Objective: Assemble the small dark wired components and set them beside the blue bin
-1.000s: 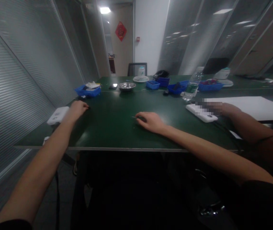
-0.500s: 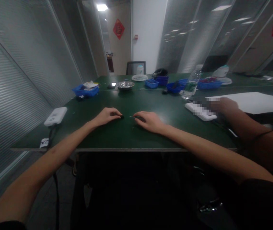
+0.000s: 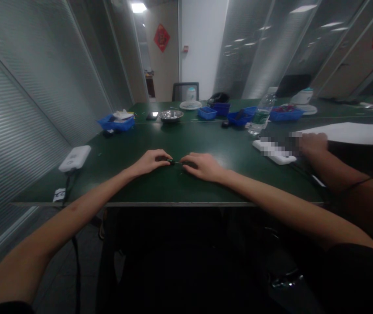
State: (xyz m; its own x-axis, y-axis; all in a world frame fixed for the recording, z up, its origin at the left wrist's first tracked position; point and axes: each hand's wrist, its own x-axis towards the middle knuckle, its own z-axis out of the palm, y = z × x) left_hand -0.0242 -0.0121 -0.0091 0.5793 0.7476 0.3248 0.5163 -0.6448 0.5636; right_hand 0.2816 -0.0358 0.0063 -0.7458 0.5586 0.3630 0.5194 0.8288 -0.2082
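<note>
Thumb and fingers of my left hand (image 3: 152, 161) are pinched on a small black piece (image 3: 172, 162), too small to name, low over the green table (image 3: 179, 187). My right hand (image 3: 204, 166), facing it, grips a thin metal pin (image 3: 178, 163) between thumb and forefinger. The pin's tip points left and reaches the black piece or lies right beside it; I cannot tell if it is inside. Both hands stay close to the tabletop, only a narrow gap apart.
At the right, another person's hand (image 3: 313, 144) is near a white power strip (image 3: 276, 153) and white paper (image 3: 346, 132). A water bottle (image 3: 262, 114) stands beyond. Further back are a steel bowl (image 3: 171, 116) and blue trays (image 3: 117, 124). A white box (image 3: 75, 158) lies left.
My left hand has moved right with the black piece, closing the gap to the pin in my right hand. The other person's hand has shifted slightly right.
</note>
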